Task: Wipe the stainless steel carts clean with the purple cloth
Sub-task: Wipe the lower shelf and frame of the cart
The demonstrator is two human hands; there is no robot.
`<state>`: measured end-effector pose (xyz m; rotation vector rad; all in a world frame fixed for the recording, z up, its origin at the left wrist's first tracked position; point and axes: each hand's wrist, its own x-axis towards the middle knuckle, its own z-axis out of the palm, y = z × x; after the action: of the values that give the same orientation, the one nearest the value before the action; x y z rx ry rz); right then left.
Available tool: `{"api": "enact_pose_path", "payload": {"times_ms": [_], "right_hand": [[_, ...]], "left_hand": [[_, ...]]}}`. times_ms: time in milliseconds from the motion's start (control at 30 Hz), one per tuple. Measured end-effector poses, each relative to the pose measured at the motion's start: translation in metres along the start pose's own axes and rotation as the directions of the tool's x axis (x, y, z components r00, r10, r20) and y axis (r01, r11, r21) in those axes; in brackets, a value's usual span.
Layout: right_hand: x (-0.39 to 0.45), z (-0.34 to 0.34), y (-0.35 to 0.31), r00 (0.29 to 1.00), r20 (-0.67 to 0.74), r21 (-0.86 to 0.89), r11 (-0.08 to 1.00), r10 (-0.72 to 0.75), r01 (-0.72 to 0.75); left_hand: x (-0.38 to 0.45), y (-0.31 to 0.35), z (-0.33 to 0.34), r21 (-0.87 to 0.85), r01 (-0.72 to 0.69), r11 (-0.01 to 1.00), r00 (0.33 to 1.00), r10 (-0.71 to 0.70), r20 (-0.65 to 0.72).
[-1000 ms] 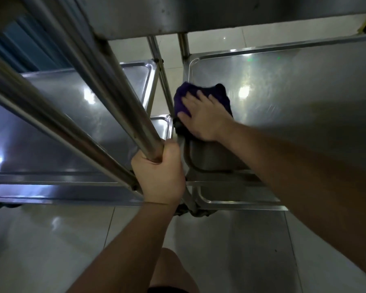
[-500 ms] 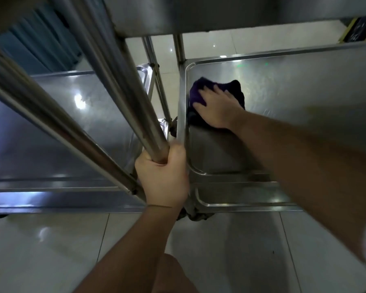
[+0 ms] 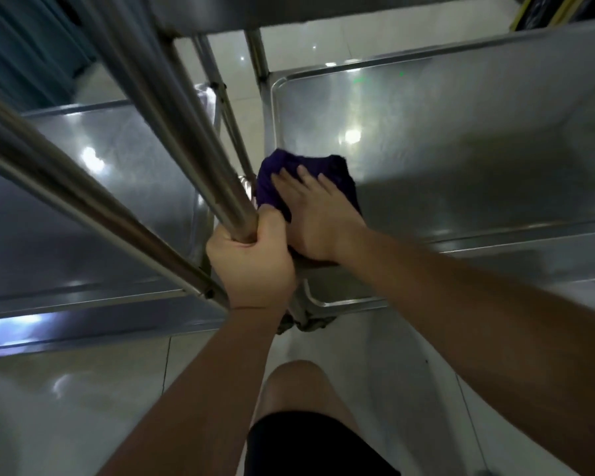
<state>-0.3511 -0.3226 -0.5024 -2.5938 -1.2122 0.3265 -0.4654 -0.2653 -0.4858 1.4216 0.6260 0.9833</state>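
Note:
Two stainless steel carts stand side by side. On the right cart's shelf (image 3: 461, 139), near its left rim, lies the purple cloth (image 3: 275, 173). My right hand (image 3: 318, 218) lies flat on the cloth, fingers spread, pressing it onto the steel. My left hand (image 3: 251, 262) is clenched around the cart's upright steel post (image 3: 186, 132), just left of the cloth. The near part of the cloth is hidden under my hands.
The left cart's shelf (image 3: 83, 187) fills the left side. An upper shelf edge (image 3: 289, 12) runs overhead. A lower shelf corner (image 3: 340, 300) and a caster sit below my hands. Pale floor tiles (image 3: 66, 407) and my knee (image 3: 299, 389) are below.
My right hand has slid the cloth back toward me and to the left, up against the shelf's left rim. My left hand keeps its grip on the post.

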Motion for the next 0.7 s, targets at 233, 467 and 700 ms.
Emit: {"api": "enact_pose_path", "payload": {"times_ms": [233,467,700], "right_hand": [[-0.057,0.009,0.015,0.991,0.033,-0.027,0.991,-0.133,0.134],[-0.093,0.004,0.049,0.968,0.038,-0.067,0.966,-0.248,0.25],[-0.128,-0.012,0.115,0.973,-0.016,-0.105,0.968,-0.23,0.227]], "left_hand": [[0.001,-0.004,0.0,0.065,0.069,0.996,0.994,-0.063,-0.091],[-0.009,0.017,0.004,0.129,0.095,0.987,0.987,-0.076,-0.139],[-0.018,0.03,-0.004,0.404,0.168,0.899,0.981,-0.113,-0.158]]}}
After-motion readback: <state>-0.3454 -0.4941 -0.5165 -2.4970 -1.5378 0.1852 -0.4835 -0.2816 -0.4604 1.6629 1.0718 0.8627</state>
